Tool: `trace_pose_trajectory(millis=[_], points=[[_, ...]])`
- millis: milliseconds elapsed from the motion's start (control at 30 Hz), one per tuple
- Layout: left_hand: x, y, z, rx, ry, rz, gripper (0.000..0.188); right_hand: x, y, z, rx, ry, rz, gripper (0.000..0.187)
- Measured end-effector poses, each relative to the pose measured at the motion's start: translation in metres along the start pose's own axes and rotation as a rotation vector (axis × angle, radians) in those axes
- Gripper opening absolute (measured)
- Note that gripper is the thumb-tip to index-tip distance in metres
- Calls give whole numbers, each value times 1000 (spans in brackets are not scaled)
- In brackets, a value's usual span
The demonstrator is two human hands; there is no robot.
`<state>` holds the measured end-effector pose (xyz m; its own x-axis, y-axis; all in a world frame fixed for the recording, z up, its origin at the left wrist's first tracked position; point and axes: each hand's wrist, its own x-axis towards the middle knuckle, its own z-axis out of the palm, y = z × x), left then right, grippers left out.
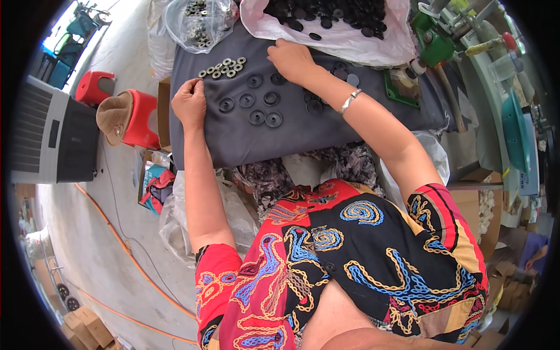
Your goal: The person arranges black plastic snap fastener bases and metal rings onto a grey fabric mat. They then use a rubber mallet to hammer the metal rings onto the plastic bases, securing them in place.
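My left hand (189, 106) is at the left edge of the grey cloth (216, 143), its fingers pinched together; anything between them is hidden. Just beyond it lies a cluster of small metal rings (224, 68). My right hand (293, 62), a silver bracelet on its wrist, is beside the rim of a white sack (335, 49). Its fingers are curled in and I cannot make out what they hold. Several round black plastic discs with raised centres (247, 100) lie between my hands. More dark discs (314, 106) sit partly under my right forearm.
Black round pieces (326, 14) fill the white sack. A clear bag of metal rings (198, 29) stands at the far left. On the right are a green hand press (434, 44) and its green base (402, 90). Red stools (142, 119) and an orange cable (116, 233) are at left.
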<state>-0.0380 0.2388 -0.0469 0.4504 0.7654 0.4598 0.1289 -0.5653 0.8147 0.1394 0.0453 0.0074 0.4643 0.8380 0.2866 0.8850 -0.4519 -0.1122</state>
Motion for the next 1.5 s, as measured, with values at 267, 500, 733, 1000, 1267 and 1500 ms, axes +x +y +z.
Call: trace_pose_trajectory(millis=[267, 500, 733, 1000, 1267, 1500], points=[[0, 3, 3, -59, -4, -8, 15, 11, 5, -10, 176, 116, -11, 34], [-1, 3, 1, -62, -28, -43, 13, -67, 29, -61, 354, -1, -176, 27], [-3, 6, 2, -63, -38, -33, 12, -144, 4, -62, 104, -57, -180, 16], [-2, 6, 2, -39, -52, -25, 13, -144, -25, -30, 189, 46, -230, 18], [-3, 0, 1, -86, -13, -44, 14, -111, -61, -12, 143, 264, -190, 53], [1, 1, 3, -119, -24, -52, 13, -88, -91, 16, 109, -99, -103, 74]])
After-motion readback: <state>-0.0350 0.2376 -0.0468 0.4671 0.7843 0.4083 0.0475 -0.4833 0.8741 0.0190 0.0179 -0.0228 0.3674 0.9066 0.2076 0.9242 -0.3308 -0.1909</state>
